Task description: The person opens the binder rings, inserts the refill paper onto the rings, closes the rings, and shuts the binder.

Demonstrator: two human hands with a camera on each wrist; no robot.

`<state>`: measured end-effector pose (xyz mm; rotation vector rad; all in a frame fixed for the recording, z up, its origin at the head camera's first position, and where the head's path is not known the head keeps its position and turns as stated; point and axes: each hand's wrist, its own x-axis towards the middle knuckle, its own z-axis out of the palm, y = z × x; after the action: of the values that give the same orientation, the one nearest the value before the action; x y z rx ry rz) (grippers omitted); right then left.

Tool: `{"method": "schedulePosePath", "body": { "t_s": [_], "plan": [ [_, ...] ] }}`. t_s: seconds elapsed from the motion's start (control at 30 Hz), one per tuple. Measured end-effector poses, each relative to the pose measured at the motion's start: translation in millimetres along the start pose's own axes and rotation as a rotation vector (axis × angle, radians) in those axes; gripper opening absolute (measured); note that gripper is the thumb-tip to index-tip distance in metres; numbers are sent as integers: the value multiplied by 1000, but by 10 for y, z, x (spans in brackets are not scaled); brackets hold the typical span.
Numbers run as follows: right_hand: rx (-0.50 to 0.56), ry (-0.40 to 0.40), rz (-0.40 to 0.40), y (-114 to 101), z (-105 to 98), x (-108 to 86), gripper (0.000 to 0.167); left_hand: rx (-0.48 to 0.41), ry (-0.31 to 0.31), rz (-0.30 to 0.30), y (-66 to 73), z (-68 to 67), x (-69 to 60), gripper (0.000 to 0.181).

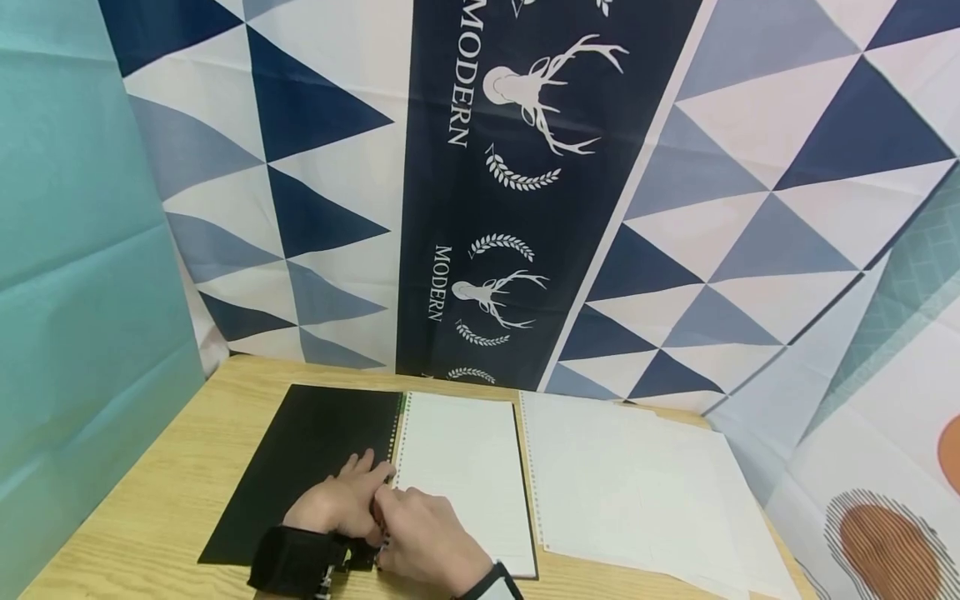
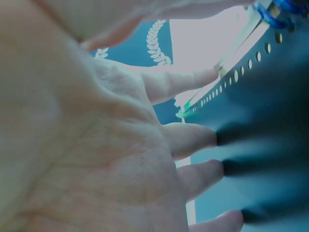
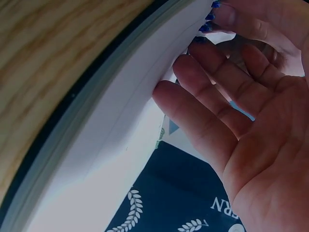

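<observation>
A black cover sheet [image 1: 322, 442] with a punched edge lies left of a stack of white hole-punched pages [image 1: 461, 475]. Both hands meet at the near end of the seam between them. There, a blue plastic binding coil [image 2: 273, 17] runs through the first holes. My left hand [image 1: 341, 502] spreads straight fingers on the black cover, its thumb reaching toward the coil. My right hand [image 1: 429, 533] curls its fingers at the coil [image 3: 207, 21] and seems to pinch it, other fingertips touching the page edge. The hands hide most of the coil in the head view.
Loose white punched sheets [image 1: 622, 492] overlap on the right side of the wooden table [image 1: 161, 492]. Behind it hangs a patterned cloth [image 1: 510, 183]; a turquoise cloth [image 1: 75, 250] hangs at the left. A black wrist device [image 1: 288, 562] sits on the left wrist.
</observation>
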<state>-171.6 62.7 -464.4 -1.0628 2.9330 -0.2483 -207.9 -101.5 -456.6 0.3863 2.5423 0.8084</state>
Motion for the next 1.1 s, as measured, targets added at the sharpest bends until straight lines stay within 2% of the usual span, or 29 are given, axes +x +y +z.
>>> {"method": "schedulePosePath", "body": {
  "t_s": [0.2, 0.27, 0.37, 0.43, 0.6, 0.77, 1.1],
  "plan": [
    [16, 4, 1, 19, 0, -5, 36, 32, 39, -2, -164, 158, 181, 98],
    [18, 16, -2, 23, -5, -1, 36, 41, 54, -21, -182, 180, 220, 99],
    [18, 30, -12, 28, -6, 3, 36, 46, 57, -45, -111, 160, 192, 99],
    [17, 39, -18, 29, -6, 5, 35, 44, 58, -63, -24, 120, 129, 99],
    [24, 37, -21, 31, -7, 5, 34, 31, 65, -64, 99, 61, 19, 93],
    [39, 24, -37, 31, 0, 1, 31, 28, 58, -60, 99, 60, 5, 94],
    [-5, 40, -67, 29, 19, -11, 27, 18, 23, -37, 35, 72, 45, 100]
  ]
}}
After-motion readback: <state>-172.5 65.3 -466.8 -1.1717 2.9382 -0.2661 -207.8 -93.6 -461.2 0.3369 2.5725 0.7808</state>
